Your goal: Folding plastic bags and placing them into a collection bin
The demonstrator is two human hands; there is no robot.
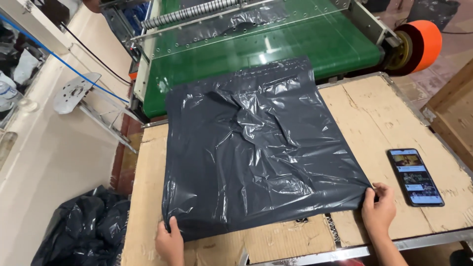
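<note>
OK, both my hands are at the near edge of the bag [256, 148]. Left hand [170, 241] comes up from the bottom of the view, thumb on top of the bag's near-left corner, the other fingers tucked below it, so it's pinching that corner. Right hand [378, 209] reaches in from the bottom right, wrist angled toward the left, fingers closed on the near-right corner, thumb on top.

The bag is dark grey plastic, wrinkled, lying flat and spread across the table [374, 113], which is topped with worn cardboard. Its far edge laps onto the green belt [295, 44] of the machine behind the table; the rest sits on the cardboard, slightly skewed, near-right corner further right than the far one.

Around it:
- phone [415, 177], screen lit, flat on the table just right of my right hand, not touching the bag
- orange roll [424, 43] at the machine's right end, well clear
- roller [192, 14] across the far side of the belt, with a clear guard below it
- pile [84, 231] of dark plastic on the floor left of the table, beside my left hand but lower down

Nothing lies on top of the bag.
</note>
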